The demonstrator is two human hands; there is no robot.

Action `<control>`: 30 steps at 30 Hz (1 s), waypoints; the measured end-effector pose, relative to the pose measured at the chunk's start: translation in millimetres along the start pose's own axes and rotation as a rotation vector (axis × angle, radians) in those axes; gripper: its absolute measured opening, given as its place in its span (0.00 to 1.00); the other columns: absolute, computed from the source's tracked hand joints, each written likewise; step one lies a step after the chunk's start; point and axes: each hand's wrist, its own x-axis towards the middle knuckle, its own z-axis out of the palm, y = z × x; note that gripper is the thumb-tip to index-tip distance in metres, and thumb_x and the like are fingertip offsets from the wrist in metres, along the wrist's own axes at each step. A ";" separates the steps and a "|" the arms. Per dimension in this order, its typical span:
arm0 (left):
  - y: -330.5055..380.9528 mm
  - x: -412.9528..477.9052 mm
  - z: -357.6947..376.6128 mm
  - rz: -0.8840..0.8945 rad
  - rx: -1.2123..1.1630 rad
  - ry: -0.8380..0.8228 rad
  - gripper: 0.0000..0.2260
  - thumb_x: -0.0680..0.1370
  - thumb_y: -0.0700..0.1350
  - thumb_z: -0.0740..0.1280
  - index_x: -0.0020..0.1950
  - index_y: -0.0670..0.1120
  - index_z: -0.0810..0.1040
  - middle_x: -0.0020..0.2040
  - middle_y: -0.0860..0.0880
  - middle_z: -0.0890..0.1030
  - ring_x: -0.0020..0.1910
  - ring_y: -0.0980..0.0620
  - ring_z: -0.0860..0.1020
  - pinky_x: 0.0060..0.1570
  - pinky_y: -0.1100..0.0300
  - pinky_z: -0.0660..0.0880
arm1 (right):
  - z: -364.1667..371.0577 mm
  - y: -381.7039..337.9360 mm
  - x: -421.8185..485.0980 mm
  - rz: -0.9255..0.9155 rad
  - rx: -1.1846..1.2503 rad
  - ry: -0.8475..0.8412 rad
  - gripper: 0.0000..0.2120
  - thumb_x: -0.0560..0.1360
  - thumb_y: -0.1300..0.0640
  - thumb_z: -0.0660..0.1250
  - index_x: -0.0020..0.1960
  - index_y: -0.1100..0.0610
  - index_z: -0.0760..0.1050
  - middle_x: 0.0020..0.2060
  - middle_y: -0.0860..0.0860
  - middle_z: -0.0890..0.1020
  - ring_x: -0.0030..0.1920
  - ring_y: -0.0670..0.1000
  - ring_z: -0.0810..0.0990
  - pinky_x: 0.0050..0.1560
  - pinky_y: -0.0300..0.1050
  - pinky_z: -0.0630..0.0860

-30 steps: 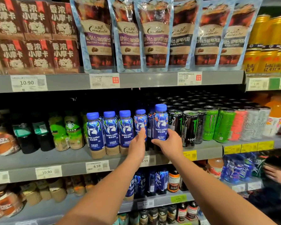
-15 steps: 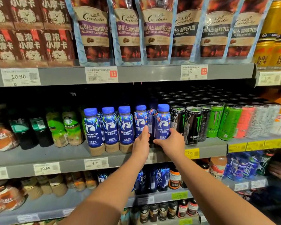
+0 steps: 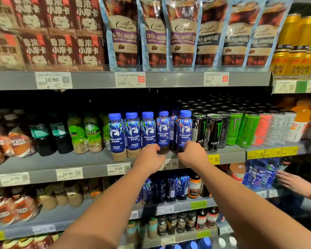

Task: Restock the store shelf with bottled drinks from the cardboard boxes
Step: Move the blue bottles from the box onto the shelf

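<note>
Both grips curl round bottle bases: left grip (image 3: 149,156) on one blue-capped, blue-sleeved coffee bottle (image 3: 162,131), right grip (image 3: 192,155) on the neighbouring bottle (image 3: 185,129). Both stand upright, caps up, near the middle shelf's (image 3: 90,164) front edge, with black cans (image 3: 213,132) just beside on the right; I see a bare strip of shelf in front.

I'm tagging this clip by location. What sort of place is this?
Most likely a supermarket or convenience store drinks aisle: grey shelves with price tags on their edges, rows of blue-capped coffee bottles and energy drink cans.
</note>
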 end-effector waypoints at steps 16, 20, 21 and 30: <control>-79.6 -136.1 -89.4 0.137 0.546 -0.186 0.13 0.74 0.51 0.64 0.56 0.48 0.76 0.58 0.45 0.78 0.57 0.43 0.77 0.48 0.54 0.72 | 39.8 -108.9 -151.6 -0.177 -0.535 -0.199 0.16 0.74 0.54 0.62 0.60 0.59 0.74 0.57 0.56 0.78 0.56 0.58 0.78 0.48 0.48 0.73; -96.7 -179.0 -110.1 0.039 0.566 -0.157 0.14 0.74 0.53 0.63 0.55 0.48 0.77 0.56 0.46 0.79 0.55 0.43 0.77 0.46 0.55 0.71 | 52.3 -131.1 -183.2 -0.275 -0.541 -0.217 0.14 0.73 0.53 0.63 0.56 0.57 0.74 0.52 0.54 0.79 0.50 0.57 0.78 0.42 0.47 0.71; -99.2 -191.6 -114.9 0.011 0.572 -0.154 0.14 0.75 0.54 0.62 0.55 0.48 0.77 0.56 0.46 0.79 0.55 0.43 0.77 0.47 0.54 0.72 | 55.4 -134.6 -193.1 -0.308 -0.538 -0.215 0.13 0.73 0.51 0.63 0.55 0.57 0.74 0.52 0.54 0.79 0.49 0.57 0.78 0.41 0.47 0.70; -131.6 -306.0 -134.8 -0.193 0.672 -0.169 0.14 0.76 0.52 0.62 0.57 0.46 0.76 0.55 0.44 0.79 0.54 0.43 0.77 0.48 0.51 0.74 | 78.3 -152.8 -282.1 -0.530 -0.553 -0.304 0.18 0.74 0.51 0.61 0.61 0.57 0.74 0.59 0.54 0.77 0.58 0.58 0.77 0.48 0.49 0.72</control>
